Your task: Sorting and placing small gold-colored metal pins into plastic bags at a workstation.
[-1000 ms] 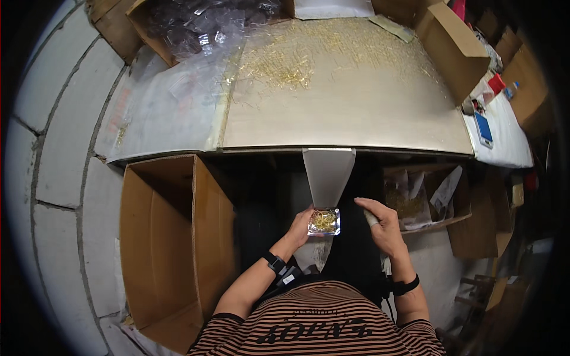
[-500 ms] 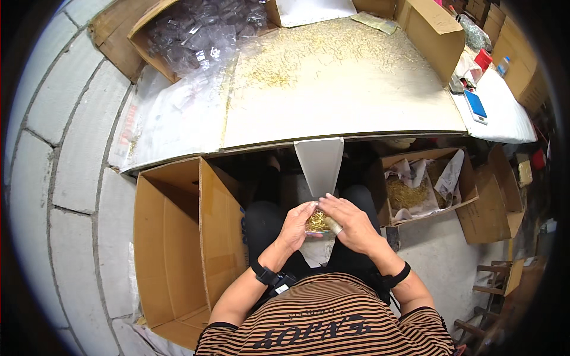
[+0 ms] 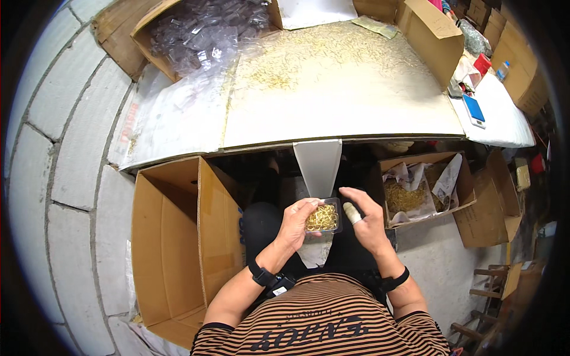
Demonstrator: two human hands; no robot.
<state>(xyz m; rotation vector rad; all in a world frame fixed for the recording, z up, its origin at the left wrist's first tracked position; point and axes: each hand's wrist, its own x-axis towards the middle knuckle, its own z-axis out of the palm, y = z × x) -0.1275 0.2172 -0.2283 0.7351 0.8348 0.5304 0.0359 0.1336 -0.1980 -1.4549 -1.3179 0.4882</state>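
Head: hands either side of tray

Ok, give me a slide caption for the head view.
Left hand holding a clear box of small gold-coloured pieces, right hand open beside it, below a worktop.

The right hand, previously partly over the clear box, now stands apart, right of the grip by the left hand.

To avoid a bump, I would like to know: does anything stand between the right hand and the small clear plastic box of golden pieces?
Nothing visible does. The open right hand is at the right side of the small clear plastic box, its pale-wrapped thumb nearest.
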